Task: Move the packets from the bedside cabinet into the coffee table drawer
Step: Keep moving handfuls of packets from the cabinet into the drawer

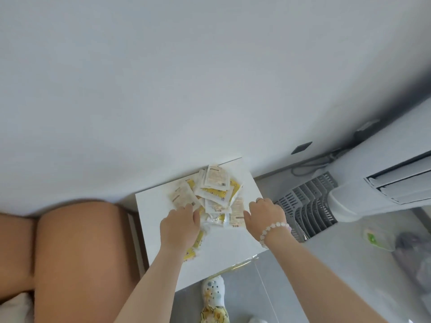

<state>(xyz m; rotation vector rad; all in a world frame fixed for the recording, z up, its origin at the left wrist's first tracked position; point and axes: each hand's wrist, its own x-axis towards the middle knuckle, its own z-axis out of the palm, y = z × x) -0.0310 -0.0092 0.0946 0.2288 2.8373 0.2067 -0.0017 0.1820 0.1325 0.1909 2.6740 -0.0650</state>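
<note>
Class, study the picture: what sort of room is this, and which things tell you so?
Probably a bedroom: a white bedside cabinet holding packets stands against the wall, a tan padded headboard beside it, white bedding at the lower left.

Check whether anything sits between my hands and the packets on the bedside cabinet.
Nothing visible does. The left hand and right hand are on the packets, fingers curled into the pile on the bedside cabinet. The coffee table drawer is out of view, so that path cannot be judged.
</note>
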